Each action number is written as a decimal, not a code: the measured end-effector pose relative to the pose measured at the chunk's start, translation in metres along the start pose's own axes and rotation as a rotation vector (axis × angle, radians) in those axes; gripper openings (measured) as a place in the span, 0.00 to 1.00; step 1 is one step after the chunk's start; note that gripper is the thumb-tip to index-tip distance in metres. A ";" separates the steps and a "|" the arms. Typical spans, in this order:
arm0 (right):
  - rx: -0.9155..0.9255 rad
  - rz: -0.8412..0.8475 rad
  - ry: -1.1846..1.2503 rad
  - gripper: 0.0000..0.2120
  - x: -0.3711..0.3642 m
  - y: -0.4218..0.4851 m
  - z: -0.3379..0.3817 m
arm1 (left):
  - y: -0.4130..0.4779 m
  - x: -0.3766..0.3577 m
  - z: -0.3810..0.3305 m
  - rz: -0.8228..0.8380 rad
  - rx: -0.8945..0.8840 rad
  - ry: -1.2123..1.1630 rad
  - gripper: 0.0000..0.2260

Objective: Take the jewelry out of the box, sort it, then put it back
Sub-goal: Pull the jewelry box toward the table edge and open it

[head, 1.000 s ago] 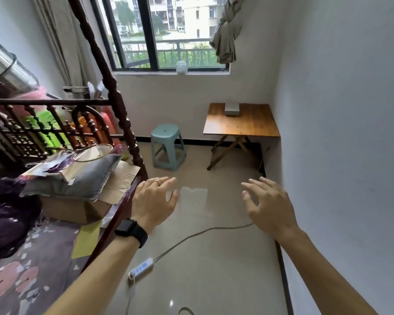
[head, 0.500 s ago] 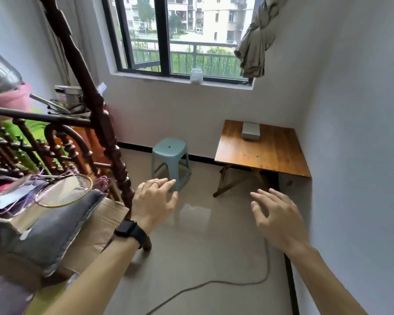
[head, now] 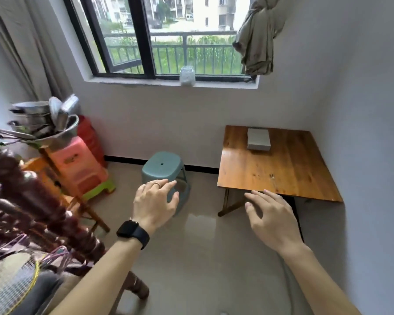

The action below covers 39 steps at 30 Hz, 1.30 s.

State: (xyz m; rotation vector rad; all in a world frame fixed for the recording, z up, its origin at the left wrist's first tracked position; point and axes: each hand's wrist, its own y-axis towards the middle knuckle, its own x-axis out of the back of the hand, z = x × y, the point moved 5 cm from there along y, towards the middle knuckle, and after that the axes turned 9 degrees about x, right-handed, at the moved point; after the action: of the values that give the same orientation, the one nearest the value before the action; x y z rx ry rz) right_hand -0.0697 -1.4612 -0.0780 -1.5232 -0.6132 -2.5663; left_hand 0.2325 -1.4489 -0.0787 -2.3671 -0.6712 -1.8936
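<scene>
A small grey jewelry box (head: pixel 258 139) lies closed near the far edge of a low wooden table (head: pixel 275 169) in the right corner. No jewelry shows. My left hand (head: pixel 154 203), with a ring and a black watch on the wrist, hovers in the air in front of a teal stool, fingers relaxed and holding nothing. My right hand (head: pixel 272 218) floats just short of the table's near edge, fingers spread and empty. Both hands are well short of the box.
A teal plastic stool (head: pixel 166 169) stands on the tiled floor left of the table. Stacked pink and red stools (head: pixel 77 164) with metal pans are at the left wall. A dark carved bed post (head: pixel 43 208) and a racket fill the lower left. A jar (head: pixel 187 76) sits on the windowsill.
The view has moved forward and closer to the table and stool. Both hands stay raised and empty, now nearer the table's edge.
</scene>
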 end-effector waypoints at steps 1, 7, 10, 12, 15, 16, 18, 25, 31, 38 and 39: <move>0.000 0.007 0.004 0.16 -0.007 0.022 -0.006 | 0.021 -0.005 -0.004 0.003 0.006 0.007 0.18; 0.015 0.041 0.029 0.17 -0.034 0.147 -0.033 | 0.137 -0.023 -0.018 -0.042 0.054 -0.020 0.18; 0.016 0.061 0.035 0.17 -0.050 0.204 -0.047 | 0.190 -0.043 -0.016 -0.019 0.096 -0.045 0.18; 0.023 0.069 0.021 0.17 -0.062 0.241 -0.055 | 0.224 -0.058 -0.012 -0.008 0.121 -0.049 0.18; 0.023 0.098 0.006 0.17 -0.086 0.296 -0.067 | 0.280 -0.086 -0.003 0.031 0.132 -0.049 0.18; 0.019 0.104 0.005 0.17 -0.095 0.313 -0.071 | 0.300 -0.096 0.000 0.042 0.129 -0.048 0.18; 0.013 0.113 -0.004 0.17 -0.113 0.347 -0.078 | 0.340 -0.113 0.006 0.059 0.130 -0.057 0.19; -0.102 0.105 -0.039 0.17 -0.167 0.472 -0.099 | 0.503 -0.167 0.014 0.157 0.007 -0.027 0.18; -0.281 0.088 -0.046 0.16 -0.190 0.534 -0.129 | 0.610 -0.218 -0.023 0.277 -0.142 -0.049 0.17; -0.470 0.089 -0.037 0.17 -0.221 0.584 -0.189 | 0.711 -0.299 -0.109 0.368 -0.388 -0.054 0.16; -0.497 0.081 -0.034 0.17 -0.225 0.591 -0.200 | 0.721 -0.312 -0.125 0.387 -0.428 -0.051 0.16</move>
State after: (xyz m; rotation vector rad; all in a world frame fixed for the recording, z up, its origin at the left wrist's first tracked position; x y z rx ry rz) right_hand 0.0438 -2.1059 -0.1832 -1.6750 0.1014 -2.7646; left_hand 0.3201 -2.2346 -0.1696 -2.5371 0.2137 -1.9479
